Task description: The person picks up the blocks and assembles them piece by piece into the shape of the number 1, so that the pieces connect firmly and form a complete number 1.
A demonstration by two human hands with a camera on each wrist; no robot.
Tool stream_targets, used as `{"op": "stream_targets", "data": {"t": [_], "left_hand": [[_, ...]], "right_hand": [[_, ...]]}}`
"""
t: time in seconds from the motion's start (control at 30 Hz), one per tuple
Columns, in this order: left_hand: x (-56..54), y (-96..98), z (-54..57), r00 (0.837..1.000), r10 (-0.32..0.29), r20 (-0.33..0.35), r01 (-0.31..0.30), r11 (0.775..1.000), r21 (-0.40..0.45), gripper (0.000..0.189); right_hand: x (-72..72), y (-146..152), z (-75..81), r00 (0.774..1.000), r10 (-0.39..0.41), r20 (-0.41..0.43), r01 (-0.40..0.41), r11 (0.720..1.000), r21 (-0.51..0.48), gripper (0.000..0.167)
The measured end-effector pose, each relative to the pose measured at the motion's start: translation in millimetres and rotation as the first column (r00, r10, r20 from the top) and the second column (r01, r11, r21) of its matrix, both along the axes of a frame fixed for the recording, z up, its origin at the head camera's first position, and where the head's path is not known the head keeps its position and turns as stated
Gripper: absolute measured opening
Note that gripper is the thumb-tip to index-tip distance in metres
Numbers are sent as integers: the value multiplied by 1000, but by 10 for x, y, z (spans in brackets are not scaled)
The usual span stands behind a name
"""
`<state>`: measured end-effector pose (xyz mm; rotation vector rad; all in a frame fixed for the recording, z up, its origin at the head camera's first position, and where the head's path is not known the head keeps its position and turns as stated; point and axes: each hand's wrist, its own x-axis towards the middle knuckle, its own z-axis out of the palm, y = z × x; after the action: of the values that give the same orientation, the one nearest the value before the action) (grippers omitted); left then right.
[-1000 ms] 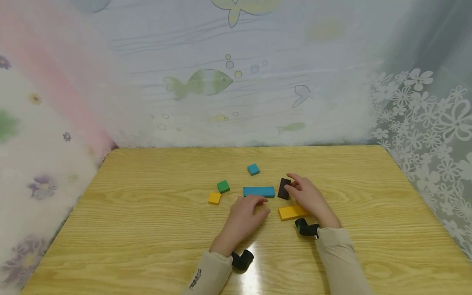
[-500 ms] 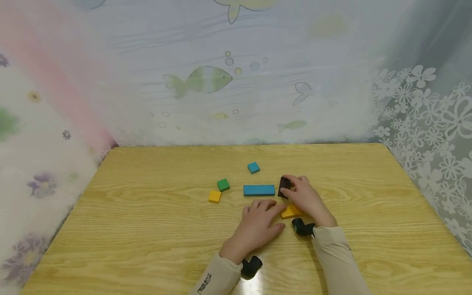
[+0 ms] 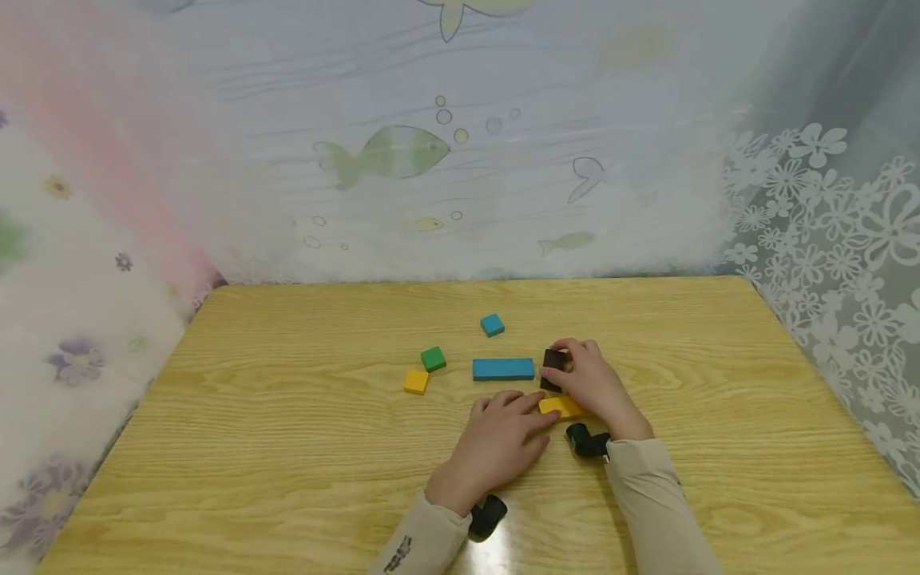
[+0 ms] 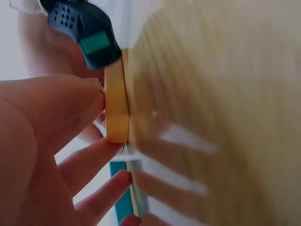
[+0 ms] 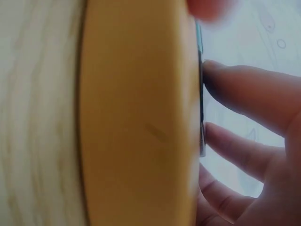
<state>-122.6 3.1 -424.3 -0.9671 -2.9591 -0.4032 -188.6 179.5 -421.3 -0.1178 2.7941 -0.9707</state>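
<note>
My right hand (image 3: 598, 385) pinches a black block (image 3: 554, 359) between thumb and fingers, just right of a long blue block (image 3: 503, 369). My left hand (image 3: 496, 443) lies low over the table with fingers spread. Its fingertips touch the left end of a long yellow block (image 3: 559, 408), whose right part is hidden under my right hand. In the left wrist view, one finger meets the end of this yellow block (image 4: 116, 103), with the blue block (image 4: 123, 202) beyond. The yellow block (image 5: 131, 117) fills much of the right wrist view, partly hiding the right hand (image 5: 263, 150).
A small blue block (image 3: 492, 324) lies behind the long blue one. To the left are a small green block (image 3: 434, 358) and a small yellow block (image 3: 415, 381). The wooden table (image 3: 287, 447) ends at a patterned curtain (image 3: 359, 200).
My left hand has moved right, from below the long blue block to the yellow block. My right thumb and fingers have closed on the black block, whose visible faces now look different.
</note>
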Motion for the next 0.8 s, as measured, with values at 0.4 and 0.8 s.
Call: {"op": "stream_targets", "data": {"t": [0.4, 0.8], "left_hand": [[-87, -133, 76, 997, 47, 53, -52, 994, 92, 23], [-87, -91, -33, 990, 137, -36, -131, 983, 128, 17]], "right_hand": [[-28, 30, 17, 1000, 22, 4, -22, 997, 73, 47], [-4, 2, 12, 999, 20, 32, -24, 992, 124, 56]]}}
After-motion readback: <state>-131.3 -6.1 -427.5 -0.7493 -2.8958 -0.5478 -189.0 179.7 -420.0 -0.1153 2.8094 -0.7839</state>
